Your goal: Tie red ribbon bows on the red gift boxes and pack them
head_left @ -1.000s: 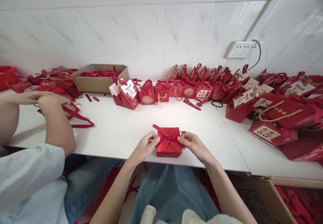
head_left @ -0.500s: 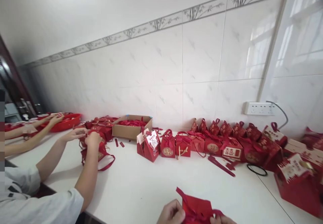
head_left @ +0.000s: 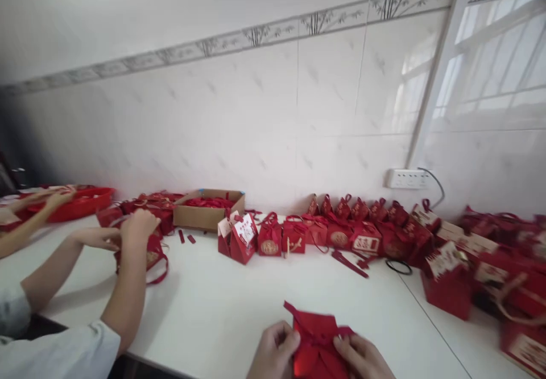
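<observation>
A small red gift box point(head_left: 318, 339) with a dark red ribbon sits at the near edge of the white table point(head_left: 239, 293). My left hand point(head_left: 273, 353) grips its left side and ribbon. My right hand point(head_left: 362, 356) holds the right side, fingers closed on the ribbon. The picture is blurred, so the knot itself is unclear. The lower parts of both hands are cut off by the frame's bottom edge.
A row of finished red gift boxes point(head_left: 324, 231) lines the tiled wall, with larger red bags point(head_left: 447, 279) at right. A cardboard box point(head_left: 209, 211) of ribbons stands behind. At left, a co-worker's hands point(head_left: 128, 231) hold a red box; another person's hand point(head_left: 55, 200) reaches a red tray point(head_left: 81, 202).
The camera has tilted up from the table toward the wall, so my hands and the box dropped to the frame's bottom. Both hands remain on the box's ribbon.
</observation>
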A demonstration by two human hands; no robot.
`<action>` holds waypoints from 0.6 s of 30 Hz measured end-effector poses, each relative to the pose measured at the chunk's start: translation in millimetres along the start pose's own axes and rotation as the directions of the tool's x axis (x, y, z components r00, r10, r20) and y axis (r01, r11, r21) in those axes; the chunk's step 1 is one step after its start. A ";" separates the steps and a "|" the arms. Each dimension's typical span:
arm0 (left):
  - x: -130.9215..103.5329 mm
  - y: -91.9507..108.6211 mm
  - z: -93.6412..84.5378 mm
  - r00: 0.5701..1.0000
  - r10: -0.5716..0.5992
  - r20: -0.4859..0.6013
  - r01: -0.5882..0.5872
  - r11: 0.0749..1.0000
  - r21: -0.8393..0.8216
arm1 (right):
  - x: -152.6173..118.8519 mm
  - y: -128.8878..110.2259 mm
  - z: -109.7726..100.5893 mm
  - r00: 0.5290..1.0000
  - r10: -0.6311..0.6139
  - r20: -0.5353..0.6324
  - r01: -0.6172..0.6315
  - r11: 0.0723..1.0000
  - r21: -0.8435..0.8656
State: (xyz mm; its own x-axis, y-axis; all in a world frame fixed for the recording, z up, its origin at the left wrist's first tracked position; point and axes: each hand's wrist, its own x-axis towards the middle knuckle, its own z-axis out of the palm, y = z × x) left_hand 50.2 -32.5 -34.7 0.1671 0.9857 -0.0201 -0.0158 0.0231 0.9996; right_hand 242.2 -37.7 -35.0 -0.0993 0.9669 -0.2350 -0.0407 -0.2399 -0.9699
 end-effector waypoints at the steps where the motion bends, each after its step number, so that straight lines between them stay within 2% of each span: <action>1: -1.8 3.5 2.4 1.000 0.003 -0.030 -0.003 1.000 -0.020 | -5.7 -3.6 -0.4 1.000 -0.005 0.014 0.004 0.999 0.039; 3: -4.6 10.9 5.1 0.999 0.007 -0.037 -0.008 1.000 -0.028 | -13.0 -13.9 -1.3 0.996 -0.024 0.081 0.015 0.994 0.106; 5: -4.3 13.9 4.9 0.998 -0.056 -0.016 0.055 0.995 -0.081 | -13.3 -22.1 -3.2 0.992 -0.055 0.116 0.034 0.984 0.176; 9: -1.1 9.2 3.6 0.988 -0.147 0.048 0.152 0.977 -0.151 | -6.9 -22.1 -8.4 0.993 0.026 0.118 -0.052 0.972 0.229; 18: 2.4 12.6 6.8 0.989 -0.103 0.104 0.120 0.979 -0.168 | -5.3 -16.2 -12.8 0.996 0.028 0.087 -0.053 0.951 0.305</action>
State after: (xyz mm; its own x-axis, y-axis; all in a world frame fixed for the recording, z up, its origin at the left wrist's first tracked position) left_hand 57.1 -31.0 -22.0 0.2690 0.9555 -0.1209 -0.1610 0.1684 0.9725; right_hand 256.1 -37.9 -18.9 -0.1866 0.9487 -0.2554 -0.3367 -0.3060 -0.8905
